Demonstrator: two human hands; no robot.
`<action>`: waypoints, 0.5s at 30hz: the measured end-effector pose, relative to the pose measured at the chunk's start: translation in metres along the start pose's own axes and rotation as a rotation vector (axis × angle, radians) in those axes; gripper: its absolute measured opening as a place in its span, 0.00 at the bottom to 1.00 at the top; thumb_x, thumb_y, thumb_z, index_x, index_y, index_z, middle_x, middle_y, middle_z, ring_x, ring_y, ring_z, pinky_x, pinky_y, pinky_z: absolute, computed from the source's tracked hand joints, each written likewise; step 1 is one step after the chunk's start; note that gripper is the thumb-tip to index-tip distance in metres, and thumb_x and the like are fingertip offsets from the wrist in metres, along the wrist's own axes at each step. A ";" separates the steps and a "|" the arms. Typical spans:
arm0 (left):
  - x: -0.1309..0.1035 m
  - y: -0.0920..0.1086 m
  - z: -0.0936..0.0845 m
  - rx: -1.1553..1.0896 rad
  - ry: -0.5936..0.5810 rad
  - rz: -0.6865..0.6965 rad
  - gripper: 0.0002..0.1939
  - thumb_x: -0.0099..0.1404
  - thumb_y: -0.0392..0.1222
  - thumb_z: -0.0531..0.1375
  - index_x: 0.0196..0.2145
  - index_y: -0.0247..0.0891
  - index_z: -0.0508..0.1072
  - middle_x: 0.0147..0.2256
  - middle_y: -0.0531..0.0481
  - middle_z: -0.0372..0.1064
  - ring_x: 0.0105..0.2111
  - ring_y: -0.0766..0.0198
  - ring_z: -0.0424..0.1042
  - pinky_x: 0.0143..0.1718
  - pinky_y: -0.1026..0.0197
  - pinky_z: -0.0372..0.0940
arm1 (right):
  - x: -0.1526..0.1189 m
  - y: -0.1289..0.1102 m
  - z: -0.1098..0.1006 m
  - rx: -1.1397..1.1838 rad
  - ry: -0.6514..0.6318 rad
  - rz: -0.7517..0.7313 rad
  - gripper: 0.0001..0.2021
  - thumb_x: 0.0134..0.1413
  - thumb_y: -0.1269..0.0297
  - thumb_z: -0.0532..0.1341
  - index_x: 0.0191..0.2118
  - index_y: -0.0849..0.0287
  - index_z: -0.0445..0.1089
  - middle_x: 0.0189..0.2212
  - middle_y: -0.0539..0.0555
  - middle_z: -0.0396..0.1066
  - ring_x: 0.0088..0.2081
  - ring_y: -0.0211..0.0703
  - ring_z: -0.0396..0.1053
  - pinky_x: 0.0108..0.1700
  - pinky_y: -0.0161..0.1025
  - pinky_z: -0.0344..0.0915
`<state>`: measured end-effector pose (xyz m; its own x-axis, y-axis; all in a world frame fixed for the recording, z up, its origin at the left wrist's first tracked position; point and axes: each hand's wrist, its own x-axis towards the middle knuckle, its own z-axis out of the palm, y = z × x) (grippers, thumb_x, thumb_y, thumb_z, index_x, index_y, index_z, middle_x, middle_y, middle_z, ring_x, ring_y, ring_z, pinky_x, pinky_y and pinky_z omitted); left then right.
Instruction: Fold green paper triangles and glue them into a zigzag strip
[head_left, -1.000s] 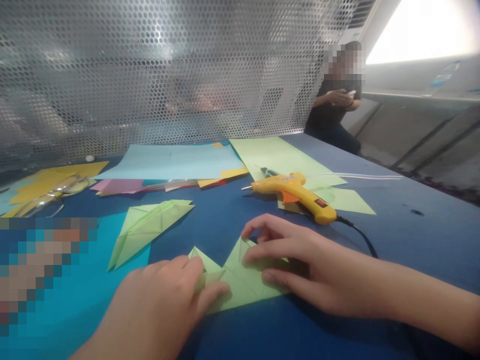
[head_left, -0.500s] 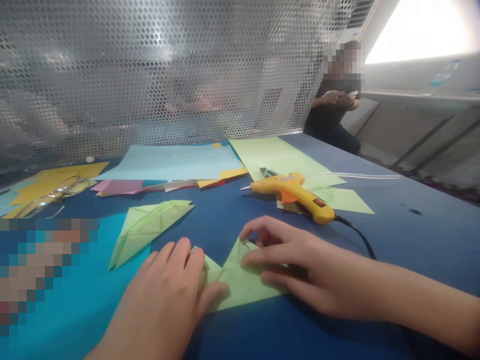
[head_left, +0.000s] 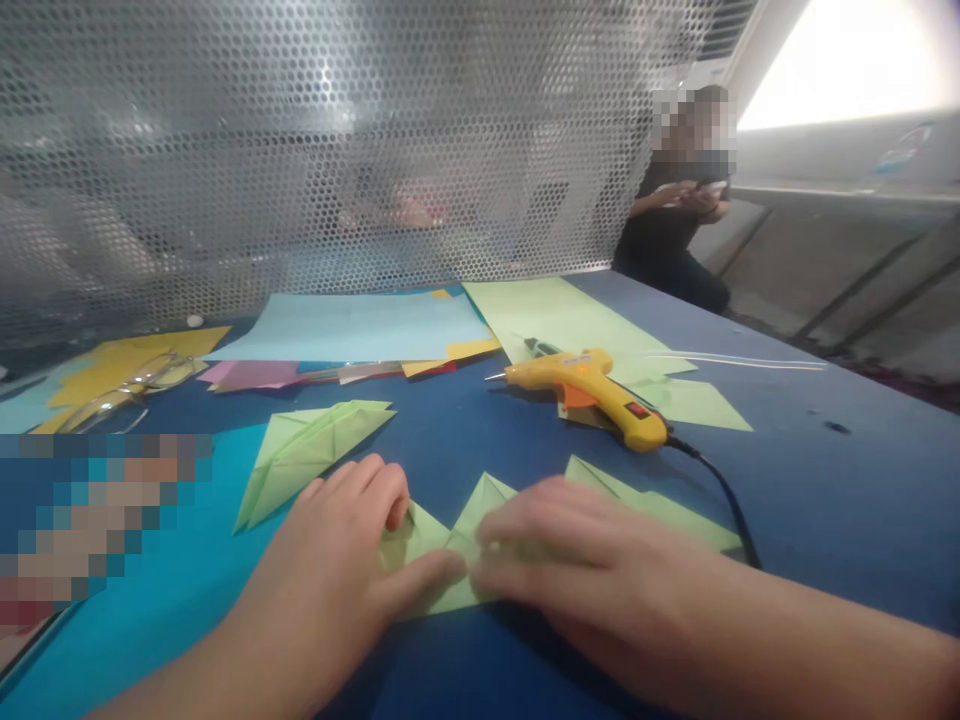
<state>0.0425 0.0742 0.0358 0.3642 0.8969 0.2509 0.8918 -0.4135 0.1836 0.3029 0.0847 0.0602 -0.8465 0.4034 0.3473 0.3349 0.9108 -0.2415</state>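
A folded light green paper [head_left: 431, 585] with pointed peaks lies before me on the blue table. My left hand [head_left: 330, 565] is closed on its left part, fingers curled over it and thumb along the front. My right hand [head_left: 592, 570], blurred, has its fingertips and thumb drawn together on the paper's middle. Beyond the right knuckles another light green paper piece [head_left: 660, 510] sticks out; whether it joins the first is hidden. A second folded green paper [head_left: 315, 455] rests behind my left hand, partly over a teal sheet [head_left: 202, 560].
Past my right hand lies a yellow glue gun [head_left: 577, 380] with a black cord [head_left: 712, 480]. Pale blue paper [head_left: 360, 325], green paper [head_left: 562, 315] and glasses [head_left: 127, 390] lie further back. A perforated metal screen [head_left: 337, 150] closes the far side; a person [head_left: 675, 220] sits beyond.
My right hand has gone from spread fingers to a closed grip nearer the paper's middle. The green piece behind it has come into sight. My left hand stays on the paper.
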 end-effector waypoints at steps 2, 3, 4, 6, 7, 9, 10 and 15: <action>0.002 0.001 -0.001 -0.002 0.048 0.059 0.30 0.64 0.60 0.71 0.25 0.46 0.54 0.23 0.61 0.58 0.21 0.62 0.64 0.21 0.60 0.58 | 0.000 -0.004 0.002 0.023 -0.033 -0.043 0.18 0.78 0.75 0.49 0.54 0.62 0.77 0.49 0.56 0.81 0.47 0.40 0.73 0.57 0.35 0.66; 0.002 0.001 -0.002 0.000 0.071 0.088 0.29 0.63 0.57 0.73 0.25 0.46 0.56 0.24 0.61 0.60 0.21 0.62 0.66 0.21 0.59 0.60 | 0.000 -0.005 0.002 0.037 -0.037 -0.059 0.18 0.78 0.75 0.48 0.53 0.63 0.77 0.48 0.56 0.82 0.47 0.41 0.73 0.57 0.35 0.66; 0.001 0.002 -0.001 0.004 0.091 0.120 0.28 0.62 0.54 0.74 0.25 0.45 0.57 0.24 0.61 0.61 0.21 0.61 0.67 0.20 0.58 0.62 | 0.000 -0.006 0.003 0.050 -0.033 -0.067 0.19 0.78 0.75 0.48 0.53 0.64 0.77 0.48 0.56 0.82 0.47 0.41 0.73 0.56 0.36 0.66; -0.003 0.003 0.000 0.010 0.123 0.201 0.22 0.64 0.48 0.73 0.28 0.45 0.62 0.26 0.59 0.65 0.24 0.60 0.70 0.22 0.56 0.67 | -0.002 -0.007 0.005 0.066 -0.029 -0.074 0.19 0.78 0.73 0.48 0.53 0.63 0.77 0.45 0.56 0.82 0.44 0.43 0.74 0.54 0.39 0.67; -0.006 0.003 0.000 0.013 0.134 0.250 0.17 0.68 0.45 0.70 0.31 0.45 0.64 0.28 0.58 0.68 0.26 0.60 0.72 0.25 0.56 0.69 | -0.002 -0.008 0.006 0.062 -0.035 -0.068 0.19 0.78 0.72 0.48 0.54 0.62 0.77 0.43 0.55 0.82 0.42 0.43 0.74 0.53 0.40 0.67; -0.012 0.003 0.000 0.027 0.155 0.346 0.05 0.75 0.39 0.61 0.38 0.44 0.69 0.34 0.57 0.74 0.32 0.60 0.75 0.31 0.56 0.72 | -0.003 -0.010 0.005 0.028 -0.043 -0.033 0.20 0.78 0.72 0.47 0.56 0.60 0.77 0.42 0.56 0.83 0.40 0.44 0.74 0.53 0.41 0.67; -0.015 0.003 0.000 0.039 0.168 0.389 0.05 0.78 0.37 0.56 0.42 0.44 0.71 0.37 0.56 0.76 0.35 0.60 0.77 0.34 0.56 0.72 | -0.003 -0.011 0.005 0.007 -0.037 -0.016 0.21 0.79 0.72 0.46 0.57 0.60 0.77 0.42 0.56 0.83 0.39 0.45 0.75 0.54 0.41 0.66; -0.022 0.004 -0.002 0.105 0.151 0.471 0.14 0.80 0.32 0.48 0.46 0.42 0.72 0.42 0.52 0.79 0.41 0.59 0.78 0.41 0.55 0.73 | -0.001 -0.015 0.002 -0.019 -0.017 0.007 0.23 0.79 0.72 0.44 0.55 0.59 0.78 0.43 0.55 0.84 0.42 0.46 0.76 0.55 0.43 0.68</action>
<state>0.0374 0.0521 0.0330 0.6979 0.5805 0.4196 0.6648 -0.7430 -0.0778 0.2983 0.0705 0.0611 -0.8510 0.4088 0.3298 0.3488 0.9093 -0.2269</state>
